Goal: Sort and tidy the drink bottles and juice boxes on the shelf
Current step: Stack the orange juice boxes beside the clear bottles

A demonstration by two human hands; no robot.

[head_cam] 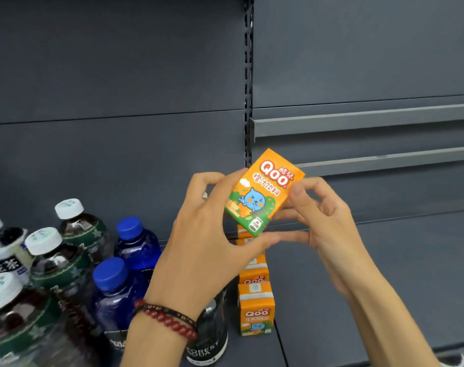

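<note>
Your left hand (199, 234) and right hand (323, 221) both pinch orange juice box (262, 193), tilted, held above row of juice boxes (256, 305) on shelf (358, 287). Risk: setting down askew could knock row over; blue-capped bottles (124, 260) crowd left.

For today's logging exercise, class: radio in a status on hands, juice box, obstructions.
Left hand and right hand grip orange juice box, tilted, off the shelf. Row of matching boxes below it. No obstruction seen.
</note>
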